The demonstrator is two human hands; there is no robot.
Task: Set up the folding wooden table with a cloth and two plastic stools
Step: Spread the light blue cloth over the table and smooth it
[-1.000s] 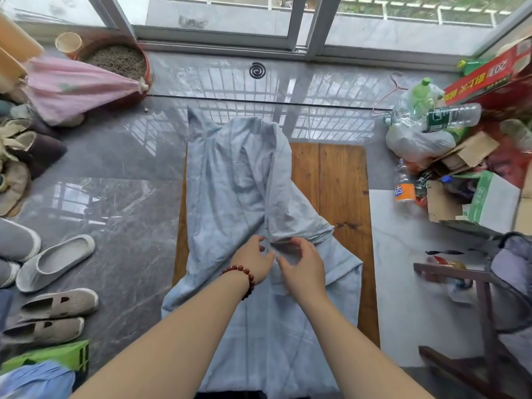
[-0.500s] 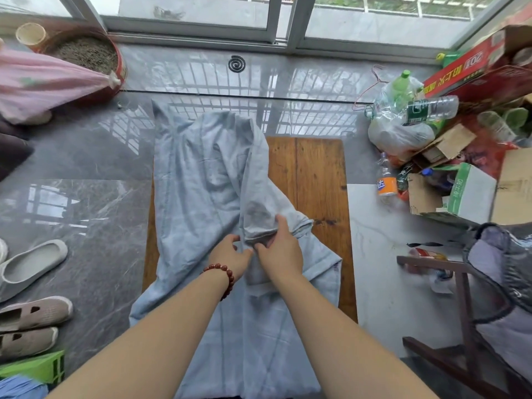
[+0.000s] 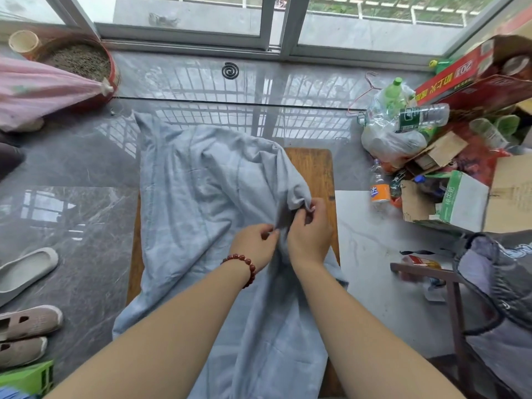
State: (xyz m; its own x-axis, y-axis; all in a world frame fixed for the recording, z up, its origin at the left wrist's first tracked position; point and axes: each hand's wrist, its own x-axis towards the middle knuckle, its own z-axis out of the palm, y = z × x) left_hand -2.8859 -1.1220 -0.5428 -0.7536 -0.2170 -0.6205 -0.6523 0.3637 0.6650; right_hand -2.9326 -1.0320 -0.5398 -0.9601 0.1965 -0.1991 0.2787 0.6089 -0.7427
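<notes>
Two hands, the left hand (image 3: 254, 243) and right hand (image 3: 309, 234) close together, pinch a bunched fold of the grey cloth (image 3: 201, 203) half-covering the wooden table (image 3: 315, 171); spreading it rightward looks next.

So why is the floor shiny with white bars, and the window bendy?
Head view: the glossy floor mirrors the bright window and its railing bars. Head view, edges: the wide lens slants the window frame's sides. Head view, middle: the cloth is softly lit, with no hard shadows.
</notes>
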